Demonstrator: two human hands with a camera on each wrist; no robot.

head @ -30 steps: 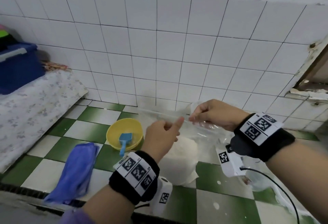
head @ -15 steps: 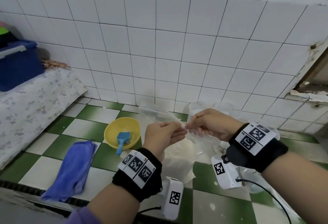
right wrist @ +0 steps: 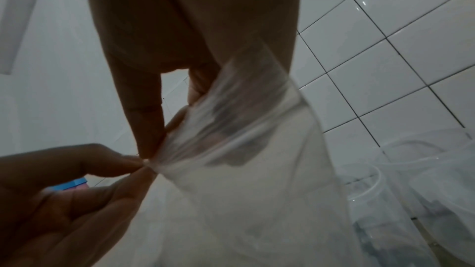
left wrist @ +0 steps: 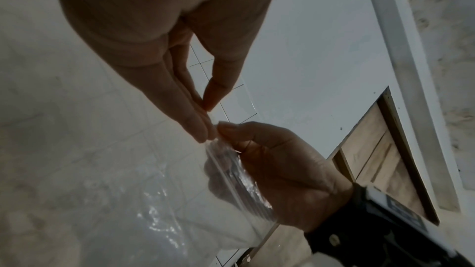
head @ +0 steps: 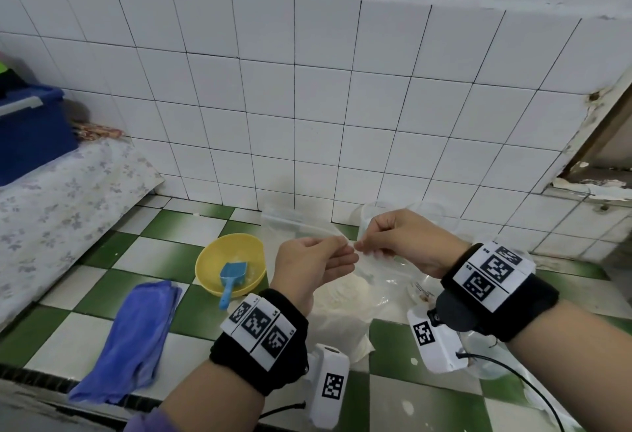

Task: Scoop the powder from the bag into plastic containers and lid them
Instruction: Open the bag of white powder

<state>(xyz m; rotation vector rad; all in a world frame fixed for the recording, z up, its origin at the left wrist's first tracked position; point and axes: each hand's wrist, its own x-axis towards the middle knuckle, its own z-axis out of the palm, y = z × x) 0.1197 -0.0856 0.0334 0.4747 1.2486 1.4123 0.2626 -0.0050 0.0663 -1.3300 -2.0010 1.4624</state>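
Observation:
A clear zip bag (head: 371, 274) with white powder (head: 342, 305) in its bottom stands on the green-and-white tiled counter. My left hand (head: 346, 251) and right hand (head: 359, 245) meet fingertip to fingertip at the bag's top edge, each pinching the plastic. In the left wrist view the left hand (left wrist: 208, 117) pinches the rim beside the right hand's thumb (left wrist: 226, 128). In the right wrist view the right hand (right wrist: 154, 149) holds the gathered bag (right wrist: 244, 170), and the left hand (right wrist: 133, 166) pinches the same spot. Clear plastic containers (head: 429, 214) stand behind the right hand.
A yellow bowl (head: 219, 253) with a blue scoop (head: 232, 277) sits left of the bag. A blue cloth (head: 133, 339) lies near the counter's front edge. A blue bin (head: 30, 137) stands on a flowered cover at far left. More clear containers (right wrist: 424, 180) sit right of the bag.
The two hands were apart along the bag's top edge. The left hand has moved right, and both now pinch the rim at one spot.

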